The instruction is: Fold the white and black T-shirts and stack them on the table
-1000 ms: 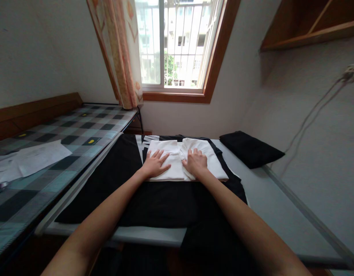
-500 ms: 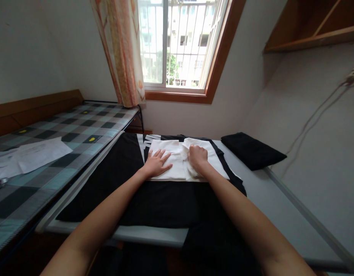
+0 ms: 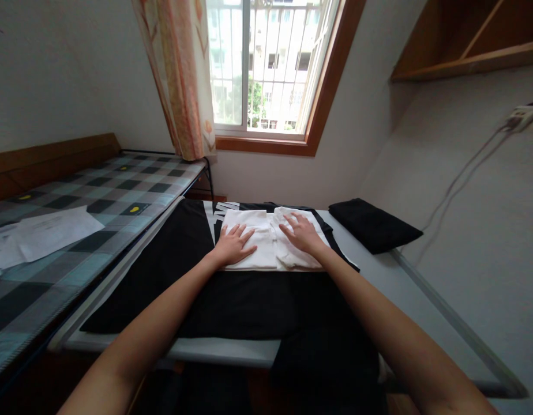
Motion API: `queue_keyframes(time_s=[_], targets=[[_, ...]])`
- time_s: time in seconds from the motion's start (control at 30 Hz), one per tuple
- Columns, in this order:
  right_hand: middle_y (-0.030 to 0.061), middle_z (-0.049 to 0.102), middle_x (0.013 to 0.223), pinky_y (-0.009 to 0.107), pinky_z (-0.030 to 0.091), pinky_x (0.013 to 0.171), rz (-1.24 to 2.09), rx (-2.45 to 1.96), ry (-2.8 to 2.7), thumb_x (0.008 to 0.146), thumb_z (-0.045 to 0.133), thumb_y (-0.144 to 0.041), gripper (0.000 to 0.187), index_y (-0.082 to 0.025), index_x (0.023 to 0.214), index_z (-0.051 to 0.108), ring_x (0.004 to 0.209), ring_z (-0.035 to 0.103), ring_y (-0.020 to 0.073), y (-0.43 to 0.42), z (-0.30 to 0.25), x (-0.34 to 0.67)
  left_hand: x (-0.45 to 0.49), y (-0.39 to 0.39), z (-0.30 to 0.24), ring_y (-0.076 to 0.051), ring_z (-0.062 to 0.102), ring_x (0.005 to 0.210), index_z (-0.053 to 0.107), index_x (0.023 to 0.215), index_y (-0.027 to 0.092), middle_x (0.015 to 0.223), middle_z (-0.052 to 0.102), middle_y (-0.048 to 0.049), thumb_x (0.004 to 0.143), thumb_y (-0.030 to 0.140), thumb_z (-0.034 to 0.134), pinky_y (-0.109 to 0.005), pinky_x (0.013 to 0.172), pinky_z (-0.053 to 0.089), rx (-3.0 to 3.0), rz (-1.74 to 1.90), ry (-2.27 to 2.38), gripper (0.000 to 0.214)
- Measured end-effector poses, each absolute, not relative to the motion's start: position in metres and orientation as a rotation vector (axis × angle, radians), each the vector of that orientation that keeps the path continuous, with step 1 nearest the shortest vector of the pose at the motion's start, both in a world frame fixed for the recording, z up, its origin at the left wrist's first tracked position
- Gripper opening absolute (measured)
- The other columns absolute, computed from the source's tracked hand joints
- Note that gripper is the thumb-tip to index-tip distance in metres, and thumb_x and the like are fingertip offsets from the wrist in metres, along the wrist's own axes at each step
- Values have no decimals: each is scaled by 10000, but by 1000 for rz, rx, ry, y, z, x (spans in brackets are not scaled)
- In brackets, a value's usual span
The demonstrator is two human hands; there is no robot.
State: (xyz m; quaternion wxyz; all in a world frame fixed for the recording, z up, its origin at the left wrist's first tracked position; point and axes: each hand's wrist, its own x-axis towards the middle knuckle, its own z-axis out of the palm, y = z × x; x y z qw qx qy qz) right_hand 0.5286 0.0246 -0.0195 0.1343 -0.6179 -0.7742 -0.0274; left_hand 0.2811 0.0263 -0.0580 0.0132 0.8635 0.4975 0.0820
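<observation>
A folded white garment (image 3: 263, 242) lies on a black garment with white stripes (image 3: 232, 300) spread over a grey table (image 3: 379, 276). My left hand (image 3: 233, 244) rests flat on the white garment's left half, fingers spread. On its right half lies my right hand (image 3: 301, 233), also flat with the fingers stretched out. Neither hand holds anything.
A folded black cloth (image 3: 372, 223) sits at the table's back right. To the left stands a bed with a checked cover (image 3: 97, 207) and white paper sheets (image 3: 45, 230). A window (image 3: 266, 63) with a curtain (image 3: 180, 75) is ahead; a wooden shelf (image 3: 465, 34) and a cable (image 3: 465, 173) hang on the right wall.
My right hand has gone from bunched on the middle of the white garment to flat and open, sliding right over its right half. The left hand has stayed in place.
</observation>
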Motion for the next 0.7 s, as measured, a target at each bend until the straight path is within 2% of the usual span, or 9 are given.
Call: queue_keyframes(time_s=[0.1,0.17,0.23,0.33,0.4,0.47,0.57,0.63,0.7], targets=[[147,274,1562,583,185,1114,-27,-1832,-2425,963,291,-555,637,-191,1477,385,1430,201,373,16,-44,523,281,26,-59,-325,269,1422,336,1486,297,1552,315,-115,902,663,290,-583,1128,95,2693,252,1563,691],[143,245,1573,629,133,1110,1,-1803,-2504,962,281,-557,645,-192,1487,365,1438,160,390,11,-55,518,281,26,-59,-318,266,1425,335,1487,297,1552,315,-115,905,658,285,-574,1130,102,2703,247,1570,686],[139,270,1564,627,131,1113,24,-1734,-2524,965,293,-538,625,-188,1474,387,1439,167,381,8,-58,515,282,25,-58,-313,262,1427,329,1490,297,1553,311,-115,909,654,280,-569,1132,101,2711,240,1573,683],[120,409,1498,546,224,1122,101,-1538,-2487,971,339,-470,529,-209,1409,479,1405,300,312,6,-50,522,282,24,-57,-307,249,1433,319,1493,301,1557,306,-107,913,649,280,-565,1135,96,2712,221,1567,677],[114,526,1400,445,339,1083,104,-1467,-2369,967,375,-408,446,-211,1322,560,1303,454,258,6,-42,536,282,23,-56,-307,239,1437,318,1493,297,1557,306,-108,916,646,278,-567,1134,96,2705,209,1563,676],[126,609,1273,378,424,999,12,-1587,-2156,948,417,-341,369,-189,1210,626,1159,567,241,8,-33,557,282,23,-55,-311,234,1438,320,1492,288,1557,303,-116,916,646,278,-572,1131,93,2697,202,1563,680],[151,662,1107,376,477,891,-77,-1972,-1814,893,486,-258,290,-152,1108,649,1018,625,264,14,-24,593,282,24,-55,-314,233,1438,332,1488,283,1558,299,-120,915,643,287,-577,1130,86,2689,211,1560,677],[143,685,988,351,509,796,92,-2130,-1702,859,543,-259,244,-136,1037,657,919,649,258,19,-23,614,282,24,-55,-319,237,1436,343,1483,282,1556,303,-123,913,639,298,-581,1128,86,2685,226,1551,675],[114,687,842,301,528,663,400,-2181,-1585,841,587,-280,188,-128,924,661,776,655,220,23,-23,627,281,24,-56,-323,244,1433,350,1479,281,1553,308,-127,910,637,306,-584,1126,87,2684,243,1544,673]])
